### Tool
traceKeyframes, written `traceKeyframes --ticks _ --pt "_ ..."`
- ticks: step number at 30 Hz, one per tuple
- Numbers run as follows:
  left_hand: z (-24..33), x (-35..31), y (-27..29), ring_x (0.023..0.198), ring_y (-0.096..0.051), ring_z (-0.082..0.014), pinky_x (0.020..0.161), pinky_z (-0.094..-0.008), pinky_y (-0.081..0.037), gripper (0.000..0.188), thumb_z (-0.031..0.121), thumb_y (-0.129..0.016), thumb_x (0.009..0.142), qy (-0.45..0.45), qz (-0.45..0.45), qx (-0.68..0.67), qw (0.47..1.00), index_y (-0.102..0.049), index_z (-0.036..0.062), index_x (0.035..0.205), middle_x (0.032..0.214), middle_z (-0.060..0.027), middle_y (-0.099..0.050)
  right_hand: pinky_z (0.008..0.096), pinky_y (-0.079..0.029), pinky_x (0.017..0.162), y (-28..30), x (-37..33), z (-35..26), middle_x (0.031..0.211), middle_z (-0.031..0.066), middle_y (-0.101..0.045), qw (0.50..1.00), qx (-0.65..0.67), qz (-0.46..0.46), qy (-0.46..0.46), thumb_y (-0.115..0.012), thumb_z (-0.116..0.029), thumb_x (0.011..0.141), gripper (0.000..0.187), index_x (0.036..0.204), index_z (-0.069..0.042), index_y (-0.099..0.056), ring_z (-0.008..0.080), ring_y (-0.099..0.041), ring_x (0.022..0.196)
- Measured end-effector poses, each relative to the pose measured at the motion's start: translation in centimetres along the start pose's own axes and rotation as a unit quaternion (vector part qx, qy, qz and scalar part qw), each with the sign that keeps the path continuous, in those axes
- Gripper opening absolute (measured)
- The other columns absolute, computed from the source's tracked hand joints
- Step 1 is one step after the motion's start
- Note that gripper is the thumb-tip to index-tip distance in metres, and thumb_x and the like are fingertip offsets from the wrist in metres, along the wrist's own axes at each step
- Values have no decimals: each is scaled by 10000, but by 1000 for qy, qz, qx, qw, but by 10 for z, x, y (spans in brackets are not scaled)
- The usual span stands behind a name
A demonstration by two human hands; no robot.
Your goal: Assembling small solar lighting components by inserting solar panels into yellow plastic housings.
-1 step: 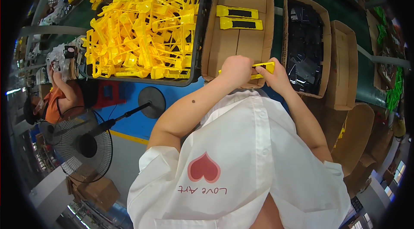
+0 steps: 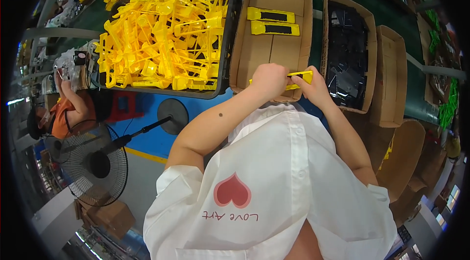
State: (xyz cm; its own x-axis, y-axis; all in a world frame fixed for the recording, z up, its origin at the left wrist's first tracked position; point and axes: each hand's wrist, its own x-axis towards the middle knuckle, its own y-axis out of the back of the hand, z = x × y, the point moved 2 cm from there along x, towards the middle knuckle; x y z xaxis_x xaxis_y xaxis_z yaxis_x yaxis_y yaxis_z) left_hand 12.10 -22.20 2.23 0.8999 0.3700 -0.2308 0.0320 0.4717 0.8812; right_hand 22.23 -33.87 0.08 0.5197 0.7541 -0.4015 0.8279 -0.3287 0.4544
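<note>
My left hand [image 2: 270, 80] is closed, knuckles up, around one end of a yellow plastic part [image 2: 305, 75]. Thumb and fingers of my right hand [image 2: 316, 87] pinch the other end. The hands hide most of the part; a yellow tip shows left of my left hand. Both hands are over the near end of a shallow cardboard box [image 2: 255, 59]. At that box's far end lie two long yellow parts [image 2: 270, 15] with black inset panels, side by side.
Left of the box, a dark plastic basket [image 2: 228, 30] is heaped with yellow parts [image 2: 161, 39]. To the right stand a cardboard box [image 2: 370, 74] of flat black pieces [image 2: 346, 39] and a narrower box [image 2: 391, 79]. A fan [image 2: 100, 164] and a seated person [image 2: 71, 113] are at left.
</note>
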Motion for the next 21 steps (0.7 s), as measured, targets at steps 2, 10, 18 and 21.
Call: traceKeyframes --ticks 2,10,18,21 --pt "-7 15 4 641 -585 -281 638 -365 -449 244 318 -608 688 -34 32 18 999 -612 74 696 626 -132 -584 271 -422 521 -6 20 12 649 62 -515 994 105 -6 29 -611 -278 765 321 833 -22 -429 138 -511 564" --pt "-135 -6 59 811 -505 -345 711 -389 -410 251 127 -609 698 135 387 30 912 -513 -19 878 843 -177 -529 407 -459 706 48 60 3 817 206 -596 964 -211 158 23 -537 -300 778 351 982 -15 -505 354 -575 794" --pt "-185 -64 20 781 -531 -352 697 -405 -425 208 155 -619 690 285 147 -48 946 -564 -16 795 806 -198 -556 399 -447 692 112 95 75 802 165 -603 930 -245 273 -24 -542 -320 780 292 804 -31 -578 328 -572 800" --pt "-165 -75 34 681 -547 -348 611 -399 -427 173 128 -544 770 276 327 -215 878 -558 -16 865 732 -199 -566 372 -452 702 106 127 96 813 177 -610 954 -137 263 -31 -545 -409 761 412 824 -7 -611 313 -588 790"
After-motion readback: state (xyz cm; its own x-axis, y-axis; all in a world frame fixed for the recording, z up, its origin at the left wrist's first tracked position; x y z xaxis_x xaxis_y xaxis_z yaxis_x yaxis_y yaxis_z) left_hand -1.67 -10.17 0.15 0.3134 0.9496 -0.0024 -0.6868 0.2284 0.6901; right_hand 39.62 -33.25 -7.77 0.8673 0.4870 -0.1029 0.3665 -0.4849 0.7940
